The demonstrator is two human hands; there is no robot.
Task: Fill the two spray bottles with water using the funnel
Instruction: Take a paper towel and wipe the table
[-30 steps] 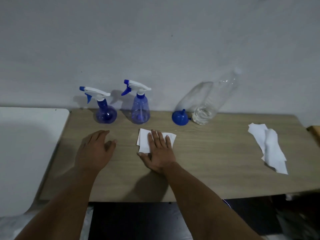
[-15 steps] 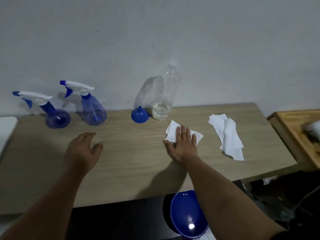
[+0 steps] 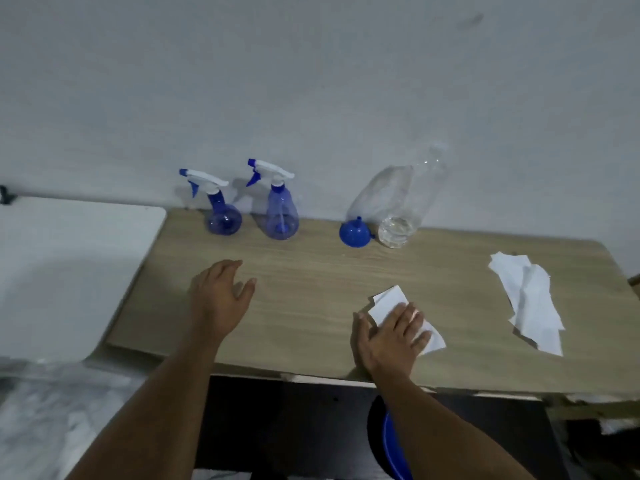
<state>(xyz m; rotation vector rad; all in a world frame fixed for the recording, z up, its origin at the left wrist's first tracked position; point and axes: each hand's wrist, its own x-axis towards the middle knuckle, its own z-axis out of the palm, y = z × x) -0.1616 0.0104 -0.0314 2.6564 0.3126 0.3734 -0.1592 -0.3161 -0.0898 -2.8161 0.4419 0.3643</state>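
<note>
Head view: right hand (image 3: pixel 389 336) presses flat on tissue (image 3: pixel 391 303), apparently wiping the table (image 3: pixel 311 271).
Left hand (image 3: pixel 220 296) rests relaxed, gripping nothing; capped spray bottles (image 3: pixel 281 209) stand far left.

Right hand (image 3: pixel 389 337) flat on tissue (image 3: pixel 389 301)

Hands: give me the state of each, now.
Left hand: open, fingers relaxed, holding nothing.
Right hand: open, straight fingers pressing the folded paper towel flat on the table.

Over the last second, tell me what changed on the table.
The right hand slid the folded tissue rightward and toward the table's near edge, pressing it flat throughout. The left hand, spray bottles, funnel and clear bottle stayed put.
</note>
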